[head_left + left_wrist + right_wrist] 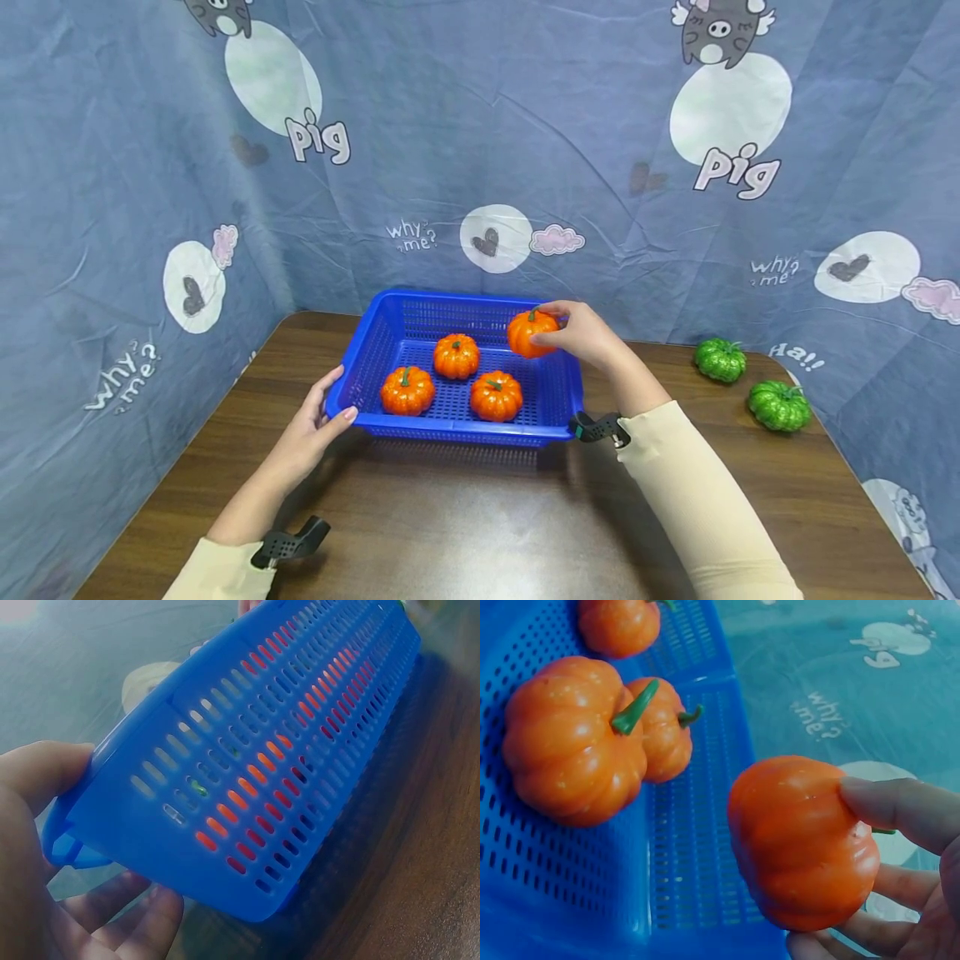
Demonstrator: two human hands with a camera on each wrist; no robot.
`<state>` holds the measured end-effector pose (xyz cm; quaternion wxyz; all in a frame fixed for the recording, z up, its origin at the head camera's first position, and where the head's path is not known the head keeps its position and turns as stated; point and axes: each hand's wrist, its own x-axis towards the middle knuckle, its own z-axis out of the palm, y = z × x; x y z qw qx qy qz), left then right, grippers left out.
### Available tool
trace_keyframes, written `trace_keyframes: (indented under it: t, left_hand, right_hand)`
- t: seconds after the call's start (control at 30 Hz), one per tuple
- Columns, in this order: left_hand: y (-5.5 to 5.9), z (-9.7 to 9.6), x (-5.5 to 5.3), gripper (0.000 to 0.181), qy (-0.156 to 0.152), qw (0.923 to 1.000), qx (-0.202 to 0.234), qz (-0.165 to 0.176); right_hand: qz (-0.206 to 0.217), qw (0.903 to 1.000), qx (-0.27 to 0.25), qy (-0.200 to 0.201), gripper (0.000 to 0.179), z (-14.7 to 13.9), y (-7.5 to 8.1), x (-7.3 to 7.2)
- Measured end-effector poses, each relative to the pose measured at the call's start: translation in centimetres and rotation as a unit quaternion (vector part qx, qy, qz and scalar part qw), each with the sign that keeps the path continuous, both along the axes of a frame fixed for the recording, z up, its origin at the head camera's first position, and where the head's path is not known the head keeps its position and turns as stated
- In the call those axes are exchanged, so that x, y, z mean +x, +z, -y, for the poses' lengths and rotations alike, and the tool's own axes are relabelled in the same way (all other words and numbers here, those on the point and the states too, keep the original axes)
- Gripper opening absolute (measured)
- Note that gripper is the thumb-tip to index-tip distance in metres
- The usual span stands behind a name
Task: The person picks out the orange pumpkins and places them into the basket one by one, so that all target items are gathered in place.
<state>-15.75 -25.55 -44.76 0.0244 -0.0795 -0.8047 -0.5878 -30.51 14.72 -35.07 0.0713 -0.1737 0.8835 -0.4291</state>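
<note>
A blue perforated plastic basket (457, 429) stands on the wooden table. Three small orange pumpkins with green stems lie in it: a left one (407, 391), a back one (457, 357) and a front one (497, 396). My right hand (581, 333) grips another orange pumpkin (802, 844) between thumb and fingers, over the basket's right back part. My left hand (309, 425) holds the basket's left front corner; in the left wrist view the thumb (64, 769) presses on the rim while the fingers curl beneath it.
Two glittery green pumpkins, one farther back (720, 360) and one nearer (780, 406), sit on the table (465, 517) to the right. A blue printed cloth (420, 108) hangs close behind the basket and along both sides. Each wrist wears a black camera mount.
</note>
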Motion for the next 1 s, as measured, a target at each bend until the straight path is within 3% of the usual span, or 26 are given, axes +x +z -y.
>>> trace_keyframes:
  t: [0.5,1.0]
  left_hand:
    - [0.0,-0.1,0.0,0.071,-0.002,0.9999,0.013,-0.004]
    - [-0.1,0.0,0.0,0.071,-0.003,0.9999,0.007,-0.006]
  right_hand:
    - [0.053,0.9981,0.026,0.020,0.061,2.4,-0.8,-2.0]
    - [0.105,0.9942,0.014,0.017,0.059,4.1,-1.7,-3.2]
